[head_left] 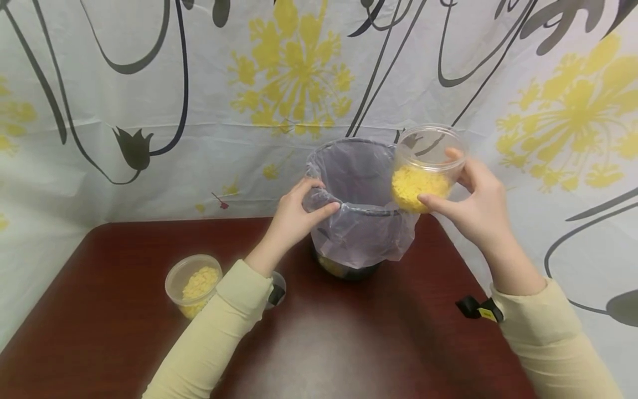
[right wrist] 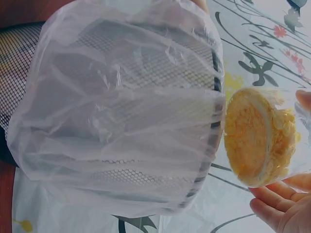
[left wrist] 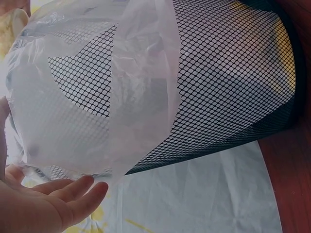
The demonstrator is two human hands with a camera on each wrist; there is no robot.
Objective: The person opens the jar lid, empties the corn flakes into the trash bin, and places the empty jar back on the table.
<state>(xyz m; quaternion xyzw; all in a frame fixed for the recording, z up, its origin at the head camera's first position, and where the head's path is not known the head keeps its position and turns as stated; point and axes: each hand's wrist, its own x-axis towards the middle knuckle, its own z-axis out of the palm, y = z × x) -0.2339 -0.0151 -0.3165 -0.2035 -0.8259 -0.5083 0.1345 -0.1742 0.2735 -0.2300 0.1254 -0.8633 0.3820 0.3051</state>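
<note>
bin (left wrist: pixel 228 82) lined; jar (head_left: pixel 431 165) and tub (head_left: pixel 175 284) still hold yellow bits (head_left: pixel 416 186)
my right hand (head_left: pixel 480 209) curls round the jar; my left hand (head_left: pixel 294 213) grips the bin's rim.

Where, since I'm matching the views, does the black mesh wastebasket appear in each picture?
Left wrist: black mesh wastebasket sideways across the upper frame, base at right.
Right wrist: sideways, base at the left edge, rim right of centre.
Head: standing just right of centre.
Shared landmark: the translucent plastic liner folded over its rim.
</note>
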